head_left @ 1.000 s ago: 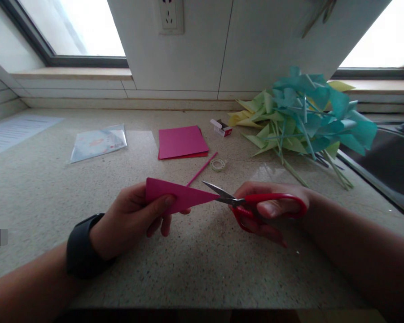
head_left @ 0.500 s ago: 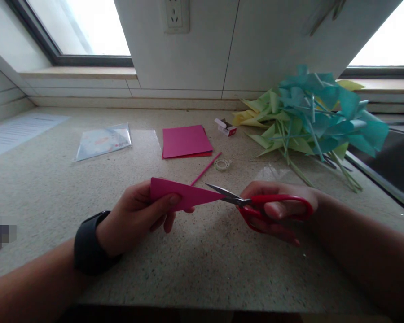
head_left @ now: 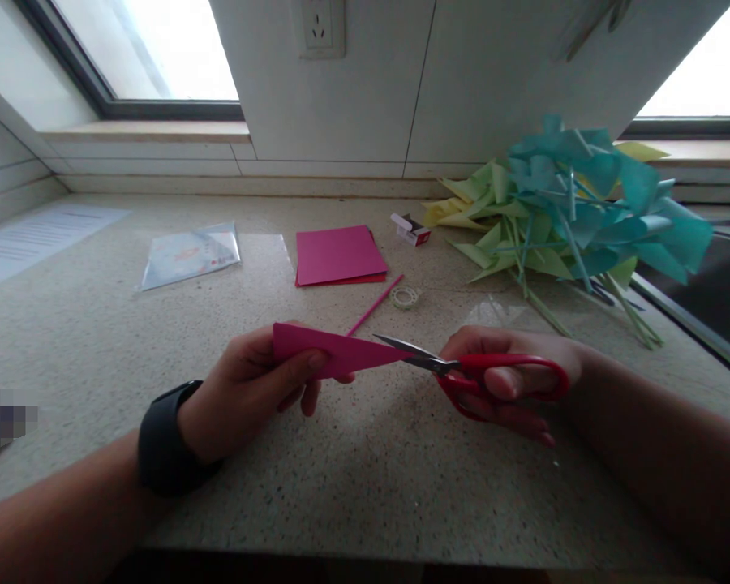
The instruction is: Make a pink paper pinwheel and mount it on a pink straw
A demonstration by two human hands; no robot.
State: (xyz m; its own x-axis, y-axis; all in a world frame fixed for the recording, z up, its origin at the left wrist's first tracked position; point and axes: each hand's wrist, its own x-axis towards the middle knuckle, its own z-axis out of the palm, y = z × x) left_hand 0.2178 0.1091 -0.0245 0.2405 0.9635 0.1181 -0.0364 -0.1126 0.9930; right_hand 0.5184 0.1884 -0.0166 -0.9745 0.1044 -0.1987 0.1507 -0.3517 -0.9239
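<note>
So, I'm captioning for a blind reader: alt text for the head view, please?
The left hand holds a pink paper triangle; the right hand holds red-handled scissors at its tip. Behind, on a speckled counter, lie pink sheets and a teal-and-green paper pile.

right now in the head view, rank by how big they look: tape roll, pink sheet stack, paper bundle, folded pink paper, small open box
1. Paper bundle
2. Pink sheet stack and folded pink paper: too close to rank, as the folded one is nearer the camera
3. Small open box
4. Tape roll, slightly smaller
</note>
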